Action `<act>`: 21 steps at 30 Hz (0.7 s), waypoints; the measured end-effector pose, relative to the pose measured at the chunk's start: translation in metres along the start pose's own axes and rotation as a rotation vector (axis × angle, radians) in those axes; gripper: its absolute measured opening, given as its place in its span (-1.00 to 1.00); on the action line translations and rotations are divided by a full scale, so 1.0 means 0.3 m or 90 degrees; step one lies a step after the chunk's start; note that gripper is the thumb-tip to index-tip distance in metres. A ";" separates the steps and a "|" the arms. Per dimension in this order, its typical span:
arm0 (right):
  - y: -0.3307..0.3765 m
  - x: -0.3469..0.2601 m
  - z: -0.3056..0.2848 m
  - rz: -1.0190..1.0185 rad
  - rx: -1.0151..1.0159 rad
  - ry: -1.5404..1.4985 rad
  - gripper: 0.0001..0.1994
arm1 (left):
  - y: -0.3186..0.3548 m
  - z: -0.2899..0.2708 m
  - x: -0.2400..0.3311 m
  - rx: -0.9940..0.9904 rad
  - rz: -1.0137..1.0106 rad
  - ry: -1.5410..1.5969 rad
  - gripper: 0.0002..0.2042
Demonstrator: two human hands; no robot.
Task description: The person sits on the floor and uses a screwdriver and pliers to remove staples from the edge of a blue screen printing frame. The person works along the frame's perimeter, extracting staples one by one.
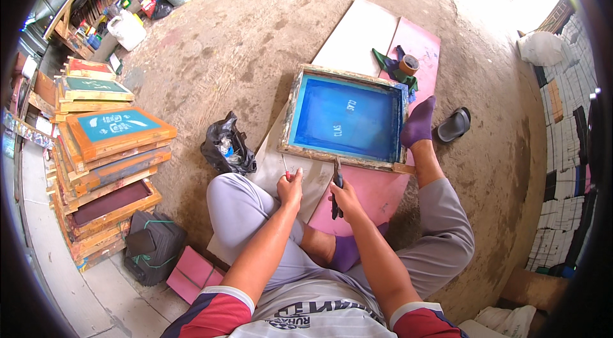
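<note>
While your right hand (345, 197) clamps dark pliers (336, 186) and your left hand (290, 186) pinches a thin red-handled tool (285, 167), a slip could tear the wooden-framed blue mesh screen (345, 118) at frame centre.

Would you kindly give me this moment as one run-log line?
left hand: holds small red-tipped tool | right hand: holds dark pliers | both at near edge of blue screen frame | person seated on floor
</note>
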State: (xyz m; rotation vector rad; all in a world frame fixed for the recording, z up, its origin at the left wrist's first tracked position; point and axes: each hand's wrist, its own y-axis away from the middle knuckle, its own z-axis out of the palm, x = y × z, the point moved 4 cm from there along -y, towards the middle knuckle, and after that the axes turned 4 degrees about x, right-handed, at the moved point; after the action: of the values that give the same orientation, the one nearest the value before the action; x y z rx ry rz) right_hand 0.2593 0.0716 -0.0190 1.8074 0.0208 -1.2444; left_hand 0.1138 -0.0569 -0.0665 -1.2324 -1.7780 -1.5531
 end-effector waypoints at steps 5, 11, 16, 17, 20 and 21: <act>-0.130 0.095 0.029 -0.113 0.114 0.099 -0.62 | 0.004 0.017 0.010 -0.009 0.017 -0.019 -0.62; -0.064 0.031 0.072 -0.027 0.120 0.065 -0.74 | 0.000 0.007 0.005 -0.021 0.012 0.001 -0.61; -0.036 0.020 0.055 0.093 0.117 0.054 -0.81 | 0.025 0.013 0.026 -0.039 -0.006 0.031 -0.63; -0.041 0.028 0.052 0.098 0.108 0.033 -0.81 | 0.026 0.014 0.029 -0.041 -0.009 0.035 -0.63; -0.039 0.036 0.045 0.113 0.070 -0.024 -0.80 | 0.025 0.018 0.030 -0.048 -0.018 0.055 -0.65; -0.024 0.022 0.041 0.119 0.049 -0.040 -0.80 | 0.022 0.012 0.026 -0.049 -0.022 0.062 -0.65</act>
State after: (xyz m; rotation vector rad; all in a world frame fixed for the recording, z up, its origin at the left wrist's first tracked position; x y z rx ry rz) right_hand 0.2501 0.0644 -0.0297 1.7894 -0.2299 -1.1812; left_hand 0.1163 -0.0513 -0.0576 -1.1461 -1.7008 -1.6852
